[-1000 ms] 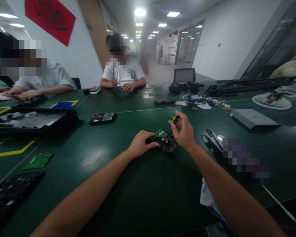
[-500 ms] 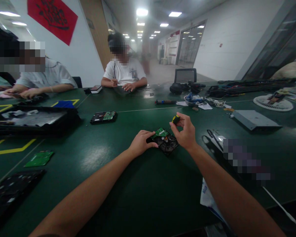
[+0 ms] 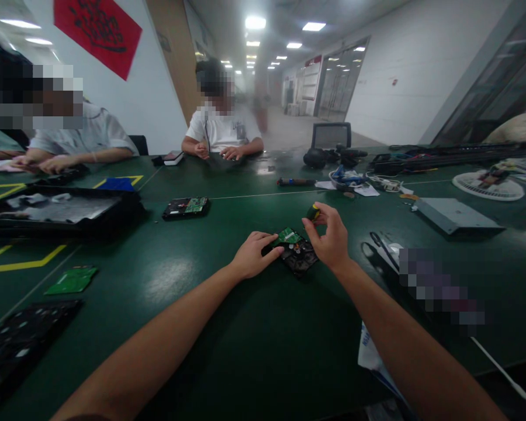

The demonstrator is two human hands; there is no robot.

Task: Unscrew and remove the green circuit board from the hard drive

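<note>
Black drive [image 3: 301, 259] just below right grip [image 3: 332, 238], which pinches yellow-black screwdriver [image 3: 312, 213]; left grip [image 3: 252, 255] clasping drive's left corner.

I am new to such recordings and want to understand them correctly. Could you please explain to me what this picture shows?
There is no machine here, only a person's two bare hands, seen by a camera worn on the head, looking forward and down. The left hand grips the edge of a black device bearing a green circuit board. The right hand holds a yellow-and-black handle above it; its tip is unclear. The green table also carries a loose green board, left, and a grey metal box, right. Across sits a person in a white shirt.
</note>
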